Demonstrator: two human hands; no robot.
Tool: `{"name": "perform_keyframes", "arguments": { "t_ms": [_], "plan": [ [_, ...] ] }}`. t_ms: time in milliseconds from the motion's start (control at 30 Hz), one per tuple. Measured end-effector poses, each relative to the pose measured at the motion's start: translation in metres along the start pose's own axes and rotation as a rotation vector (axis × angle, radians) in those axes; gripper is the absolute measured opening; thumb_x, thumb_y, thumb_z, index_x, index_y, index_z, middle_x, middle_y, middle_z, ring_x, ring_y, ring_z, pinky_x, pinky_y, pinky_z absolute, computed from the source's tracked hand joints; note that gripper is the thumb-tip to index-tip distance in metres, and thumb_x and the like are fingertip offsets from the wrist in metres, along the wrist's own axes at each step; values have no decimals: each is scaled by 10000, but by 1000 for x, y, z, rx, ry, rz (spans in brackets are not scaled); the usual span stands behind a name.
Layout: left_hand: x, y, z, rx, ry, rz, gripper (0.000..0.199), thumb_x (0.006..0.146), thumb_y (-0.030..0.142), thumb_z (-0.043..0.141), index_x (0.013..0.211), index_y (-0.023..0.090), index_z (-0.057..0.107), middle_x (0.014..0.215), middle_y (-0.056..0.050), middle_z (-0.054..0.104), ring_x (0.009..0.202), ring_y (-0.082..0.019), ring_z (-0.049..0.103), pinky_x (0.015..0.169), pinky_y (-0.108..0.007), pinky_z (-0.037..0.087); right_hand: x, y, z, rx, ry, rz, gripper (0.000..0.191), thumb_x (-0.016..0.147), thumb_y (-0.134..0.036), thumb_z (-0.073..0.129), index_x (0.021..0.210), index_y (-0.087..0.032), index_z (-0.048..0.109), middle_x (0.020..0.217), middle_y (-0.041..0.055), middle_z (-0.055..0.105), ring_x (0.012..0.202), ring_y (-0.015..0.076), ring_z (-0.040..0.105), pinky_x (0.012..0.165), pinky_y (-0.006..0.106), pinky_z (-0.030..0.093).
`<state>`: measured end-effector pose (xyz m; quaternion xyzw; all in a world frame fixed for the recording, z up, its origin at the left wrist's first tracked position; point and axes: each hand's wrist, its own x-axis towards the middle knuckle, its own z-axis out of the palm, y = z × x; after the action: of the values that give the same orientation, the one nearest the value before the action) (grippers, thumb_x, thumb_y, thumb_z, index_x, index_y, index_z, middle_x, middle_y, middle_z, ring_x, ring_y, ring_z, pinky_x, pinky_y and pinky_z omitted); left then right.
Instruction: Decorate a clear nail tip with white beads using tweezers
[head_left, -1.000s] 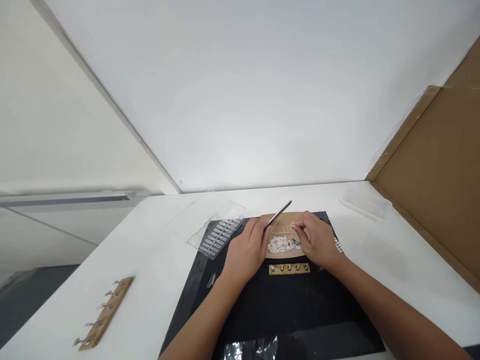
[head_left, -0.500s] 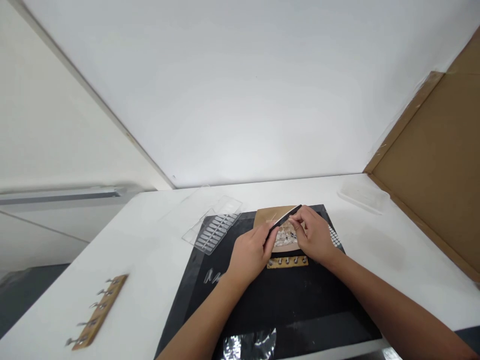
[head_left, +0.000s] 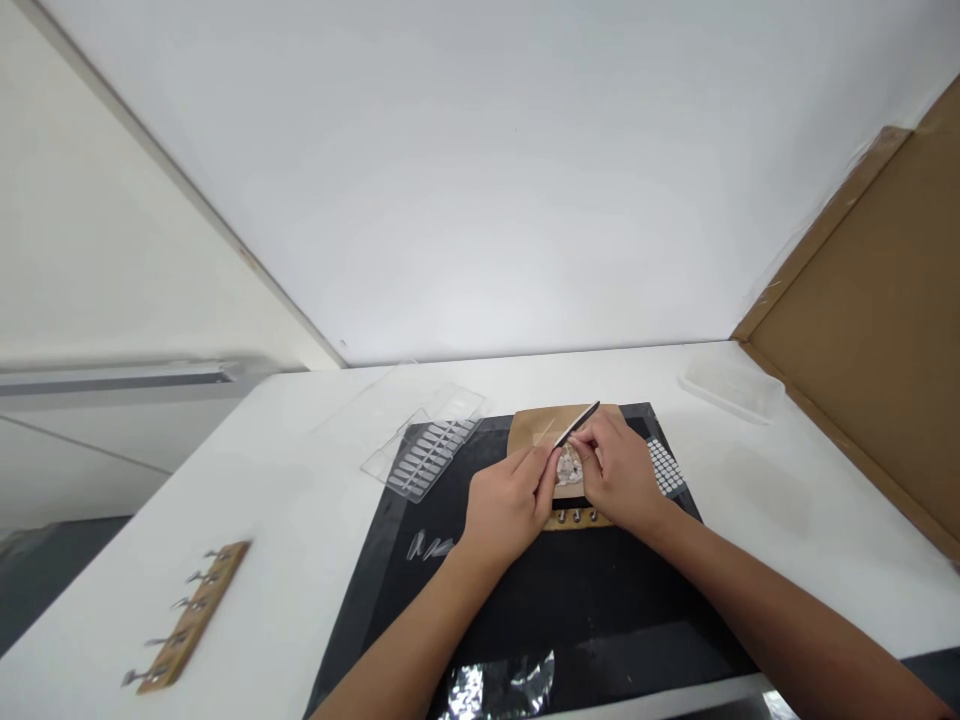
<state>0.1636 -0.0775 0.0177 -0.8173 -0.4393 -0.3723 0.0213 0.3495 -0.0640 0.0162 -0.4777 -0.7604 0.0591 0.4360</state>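
Above a brown paper sheet (head_left: 529, 428), my left hand (head_left: 510, 500) is closed around a thin black nail file (head_left: 581, 420) with a pale edge, tilted up to the right. My right hand (head_left: 619, 475) is pinched against the file's near side; whatever sits between its fingertips is too small to make out. Below the fingers, a heap of small whitish clear pieces (head_left: 570, 468) lies on the paper, partly covered by both hands. Just nearer, a wooden strip with metal pegs (head_left: 577, 518) rests on the black mat (head_left: 600, 600), its ends hidden by the hands.
A clear tray of false nail tips (head_left: 431, 455) overlaps the mat's far left corner. Several loose clear tips (head_left: 427, 546) lie left. A sheet of white dots (head_left: 664, 468) is at right. Another pegged strip (head_left: 196, 615) and a translucent lid (head_left: 731, 388) stand on the white table (head_left: 285, 500).
The file has turned thin edge up, and my right hand has shifted slightly left, closer to my left hand. The view has moved a little.
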Motion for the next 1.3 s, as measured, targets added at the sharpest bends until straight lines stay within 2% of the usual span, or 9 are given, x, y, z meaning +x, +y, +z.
{"name": "perform_keyframes", "arguments": {
  "t_ms": [167, 333, 500, 633, 800, 933, 1067, 1200, 1300],
  "plan": [
    [0, 4, 0, 13, 29, 24, 259, 1081, 252, 502, 1149, 171, 739, 791, -46, 765, 679, -144, 720, 659, -230, 544, 4, -1, 1, -72, 62, 51, 202, 1015, -211, 513, 822, -252, 467, 801, 44, 601, 793, 236, 564, 719, 376, 412],
    [0, 3, -2, 40, 44, 19, 272, 1080, 257, 499, 1158, 172, 745, 781, -51, 760, 653, -142, 702, 629, -229, 533, 6, -6, 0, -14, -15, -10, 191, 1015, -237, 532, 830, -249, 487, 800, 37, 635, 784, 232, 591, 727, 372, 410],
    [0, 1, -2, 46, 11, 15, 302, 1089, 267, 475, 1232, 187, 729, 806, -57, 766, 684, -148, 715, 652, -233, 553, 8, -7, -1, -77, 21, 18, 212, 1013, -229, 525, 809, -252, 472, 784, 39, 614, 788, 242, 584, 764, 382, 410],
    [-1, 1, -4, 68, 25, 46, 288, 1086, 245, 481, 1234, 178, 719, 814, -56, 769, 682, -149, 717, 647, -236, 550, 9, -7, -2, -37, -45, -21, 210, 1019, -243, 525, 813, -248, 484, 780, 32, 632, 768, 231, 579, 756, 384, 407],
    [-1, 0, -4, 62, 44, 47, 273, 1087, 244, 489, 1227, 181, 714, 833, -54, 779, 689, -152, 727, 648, -241, 552, 10, -9, 0, -59, 46, 5, 233, 1018, -233, 521, 796, -254, 452, 743, 20, 604, 732, 220, 565, 752, 381, 402],
    [-1, -2, -3, 58, 24, 16, 285, 1093, 263, 471, 1177, 179, 731, 831, -64, 779, 697, -155, 733, 662, -243, 566, 10, -10, 2, -15, -61, -31, 219, 1023, -256, 528, 808, -245, 489, 755, 17, 630, 721, 210, 580, 743, 378, 402],
    [-2, -4, -2, 48, -6, 5, 304, 1096, 270, 458, 1230, 185, 718, 832, -66, 773, 710, -155, 728, 669, -241, 567, 11, -9, 3, -54, 12, 25, 230, 994, -205, 551, 785, -244, 462, 733, 11, 602, 726, 212, 583, 756, 370, 401],
    [-2, -4, -1, 53, 17, 6, 285, 1090, 265, 467, 1193, 185, 721, 809, -58, 762, 685, -151, 714, 647, -239, 553, 12, -11, 2, -36, -30, 15, 227, 1005, -233, 561, 793, -242, 480, 750, 15, 624, 753, 214, 599, 746, 363, 402],
    [-2, -3, -2, 55, 30, 22, 283, 1091, 262, 471, 1217, 181, 711, 814, -57, 763, 691, -153, 720, 643, -241, 549, 12, -11, 1, -28, 21, 27, 236, 1005, -235, 550, 784, -247, 468, 729, 10, 612, 729, 211, 584, 749, 364, 407]
  ]
}}
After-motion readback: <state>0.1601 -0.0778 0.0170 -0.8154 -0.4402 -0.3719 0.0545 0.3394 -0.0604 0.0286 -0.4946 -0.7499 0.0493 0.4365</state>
